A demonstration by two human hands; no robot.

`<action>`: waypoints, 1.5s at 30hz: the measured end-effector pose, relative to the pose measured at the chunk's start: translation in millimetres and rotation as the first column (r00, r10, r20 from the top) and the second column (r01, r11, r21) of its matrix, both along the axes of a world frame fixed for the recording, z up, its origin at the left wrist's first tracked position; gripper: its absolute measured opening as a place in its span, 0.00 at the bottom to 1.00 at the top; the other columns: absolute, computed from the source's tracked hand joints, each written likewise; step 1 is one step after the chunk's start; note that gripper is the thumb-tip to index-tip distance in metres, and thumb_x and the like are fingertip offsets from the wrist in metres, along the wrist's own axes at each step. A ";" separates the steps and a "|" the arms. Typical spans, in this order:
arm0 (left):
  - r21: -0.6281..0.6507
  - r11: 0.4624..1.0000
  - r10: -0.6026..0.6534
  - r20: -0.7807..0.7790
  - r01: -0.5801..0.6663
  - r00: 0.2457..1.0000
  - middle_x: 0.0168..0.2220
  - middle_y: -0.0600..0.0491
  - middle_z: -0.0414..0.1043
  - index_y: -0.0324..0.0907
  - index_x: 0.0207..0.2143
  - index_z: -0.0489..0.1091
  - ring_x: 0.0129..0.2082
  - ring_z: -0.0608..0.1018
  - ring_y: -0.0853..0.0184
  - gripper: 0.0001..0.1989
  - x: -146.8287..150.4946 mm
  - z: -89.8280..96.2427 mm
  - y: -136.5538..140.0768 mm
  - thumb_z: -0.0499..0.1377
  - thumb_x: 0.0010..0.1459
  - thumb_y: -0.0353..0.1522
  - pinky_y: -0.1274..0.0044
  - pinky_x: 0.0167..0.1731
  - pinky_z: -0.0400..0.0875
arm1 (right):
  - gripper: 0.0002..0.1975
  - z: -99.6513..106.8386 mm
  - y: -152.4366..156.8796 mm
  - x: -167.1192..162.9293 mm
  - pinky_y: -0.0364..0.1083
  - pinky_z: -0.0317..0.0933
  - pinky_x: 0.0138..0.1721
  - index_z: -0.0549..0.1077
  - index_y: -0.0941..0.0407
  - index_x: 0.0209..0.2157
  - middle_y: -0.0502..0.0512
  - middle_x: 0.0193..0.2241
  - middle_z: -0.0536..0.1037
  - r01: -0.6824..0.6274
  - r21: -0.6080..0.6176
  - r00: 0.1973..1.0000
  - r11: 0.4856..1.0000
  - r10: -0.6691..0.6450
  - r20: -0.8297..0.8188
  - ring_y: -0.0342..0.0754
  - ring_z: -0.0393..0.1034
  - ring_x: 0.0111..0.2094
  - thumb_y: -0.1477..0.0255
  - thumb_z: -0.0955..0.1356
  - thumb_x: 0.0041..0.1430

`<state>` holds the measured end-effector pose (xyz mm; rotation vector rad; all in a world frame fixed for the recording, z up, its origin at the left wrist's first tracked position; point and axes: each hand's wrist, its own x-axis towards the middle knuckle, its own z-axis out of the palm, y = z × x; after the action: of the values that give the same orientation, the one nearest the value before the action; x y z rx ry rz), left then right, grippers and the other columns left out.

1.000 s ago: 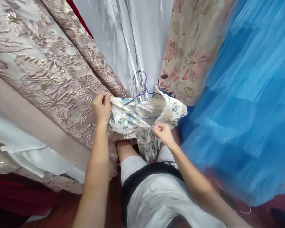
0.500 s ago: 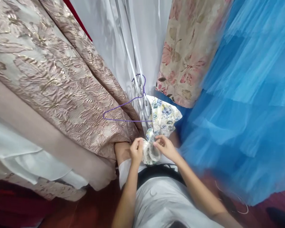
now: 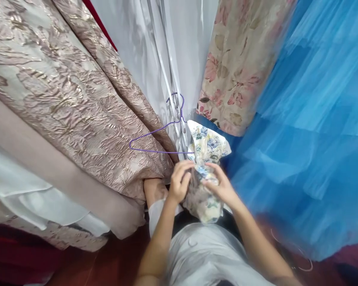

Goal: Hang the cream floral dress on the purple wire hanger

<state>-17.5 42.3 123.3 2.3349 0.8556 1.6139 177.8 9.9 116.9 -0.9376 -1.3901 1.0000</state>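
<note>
A white garment with blue and yellow flowers hangs over the right side of a purple hanger. Its lower part dangles in front of my waist, blurred by motion. My left hand is at the garment's left edge, fingers stretched toward it with the thumb apart. On the other side, my right hand is open, its thumb and index finger spread against the cloth. Neither hand shows a closed grip. The hanger's left arm is bare, and its hook is up among white straps.
A textured pink-gold brocade garment hangs close on the left. Behind are white cloth and a pink-flowered beige panel. Layered blue tulle fills the right side. Reddish floor shows below.
My hands were pinching a bunched part of the floral garment. The fingers have spread, and that part has dropped and unfolded downward. The hanger has barely moved.
</note>
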 end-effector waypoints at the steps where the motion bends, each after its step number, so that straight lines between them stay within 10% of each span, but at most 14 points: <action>1: 0.006 0.998 0.068 0.006 -0.068 0.998 0.55 0.44 0.74 0.43 0.53 0.72 0.59 0.73 0.59 0.14 -7.9 5.2 6.8 0.50 0.71 0.33 0.60 0.62 0.65 | 0.23 0.4 6.9 10.6 0.52 0.67 0.50 0.74 0.52 0.51 0.56 0.47 0.80 0.074 0.003 0.997 0.997 -0.074 0.031 0.55 0.74 0.47 0.64 0.73 0.53; 5: 0.069 0.962 0.270 -0.114 -0.263 0.956 0.63 0.44 0.68 0.43 0.58 0.69 0.67 0.63 0.56 0.17 -31.7 22.8 33.6 0.52 0.70 0.34 0.57 0.68 0.56 | 0.15 -23.2 49.5 56.1 0.54 0.67 0.45 0.80 0.55 0.37 0.58 0.38 0.82 0.415 -0.033 0.899 0.909 -0.405 0.164 0.56 0.74 0.39 0.66 0.66 0.51; 10: 0.148 0.917 0.398 -0.265 -0.371 0.878 0.56 0.47 0.75 0.45 0.54 0.72 0.66 0.64 0.51 0.14 -36.1 28.6 57.1 0.54 0.69 0.32 0.48 0.67 0.50 | 0.13 -73.4 80.1 83.4 0.54 0.66 0.44 0.77 0.55 0.28 0.61 0.33 0.81 0.521 -0.094 0.846 0.848 -0.499 0.188 0.58 0.73 0.40 0.66 0.64 0.44; 15: 0.276 0.874 0.404 0.046 -0.400 0.914 0.55 0.43 0.75 0.43 0.50 0.74 0.60 0.71 0.56 0.12 -19.9 3.4 39.5 0.56 0.67 0.30 0.58 0.61 0.65 | 0.15 -64.6 53.4 67.8 0.47 0.60 0.32 0.69 0.54 0.21 0.50 0.21 0.70 0.239 -0.111 0.927 0.965 -0.192 0.322 0.49 0.64 0.27 0.59 0.70 0.51; 20: 0.042 0.996 -0.078 -0.078 0.081 0.994 0.48 0.46 0.79 0.45 0.49 0.74 0.52 0.77 0.59 0.12 12.6 -36.5 9.2 0.54 0.66 0.29 0.62 0.56 0.70 | 0.20 -4.8 19.0 27.7 0.43 0.56 0.32 0.68 0.57 0.23 0.46 0.22 0.64 -0.353 -0.050 0.855 0.934 0.344 0.388 0.43 0.58 0.27 0.58 0.70 0.62; 23: -0.377 0.827 -0.474 -0.073 0.416 0.877 0.42 0.42 0.79 0.43 0.42 0.77 0.47 0.80 0.54 0.18 15.9 -48.4 1.9 0.56 0.64 0.46 0.61 0.53 0.72 | 0.18 24.6 3.7 19.4 0.42 0.58 0.33 0.72 0.58 0.26 0.47 0.23 0.67 -0.596 -0.092 0.727 0.798 0.584 0.362 0.43 0.60 0.28 0.59 0.70 0.62; 26: -0.534 0.670 -0.616 -0.013 0.516 0.787 0.35 0.42 0.77 0.42 0.31 0.76 0.42 0.80 0.52 0.30 -3.4 -44.9 -0.5 0.52 0.61 0.59 0.59 0.54 0.71 | 0.16 37.3 -6.2 24.0 0.42 0.57 0.30 0.72 0.59 0.27 0.48 0.24 0.68 -0.642 -0.164 0.686 0.749 0.657 0.315 0.42 0.60 0.27 0.61 0.70 0.62; 30: -0.383 0.868 -0.390 -0.134 0.316 0.911 0.24 0.48 0.69 0.44 0.22 0.70 0.37 0.75 0.57 0.30 -46.2 -21.9 -1.0 0.54 0.60 0.59 0.60 0.51 0.70 | 0.08 37.9 -8.5 30.5 0.40 0.54 0.26 0.72 0.59 0.28 0.47 0.24 0.68 -0.622 -0.230 0.683 0.749 0.662 0.310 0.40 0.58 0.25 0.69 0.70 0.56; 35: -0.288 0.952 -0.202 -0.329 0.105 0.923 0.22 0.51 0.64 0.43 0.18 0.65 0.33 0.69 0.60 0.31 -88.5 -3.3 3.5 0.56 0.61 0.57 0.67 0.41 0.65 | 0.06 40.9 -4.2 48.9 0.40 0.52 0.22 0.70 0.57 0.24 0.48 0.20 0.69 -0.595 -0.123 0.753 0.794 0.605 0.259 0.41 0.59 0.21 0.71 0.70 0.47; 41: -0.269 0.929 0.111 -0.448 -0.252 0.887 0.27 0.51 0.67 0.42 0.19 0.68 0.36 0.71 0.60 0.23 -142.6 -7.0 9.3 0.64 0.57 0.48 0.65 0.48 0.63 | 0.08 55.1 16.6 71.2 0.41 0.44 0.19 0.73 0.57 0.23 0.47 0.16 0.66 -0.257 -0.013 0.955 0.966 0.256 0.152 0.40 0.53 0.17 0.67 0.71 0.46; 45: -0.560 0.829 0.014 0.026 0.003 1.000 0.35 0.44 0.73 0.40 0.29 0.74 0.36 0.74 0.56 0.25 -167.7 -5.5 1.6 0.58 0.53 0.54 0.66 0.39 0.70 | 0.27 61.4 65.8 46.1 0.40 0.44 0.20 0.75 0.57 0.52 0.41 0.17 0.63 -0.184 0.050 0.971 0.982 0.174 0.163 0.39 0.49 0.18 0.70 0.69 0.48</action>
<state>-185.2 44.0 117.8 1.8837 1.1443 1.1742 223.9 75.8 178.3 -0.8696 -1.6544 1.0252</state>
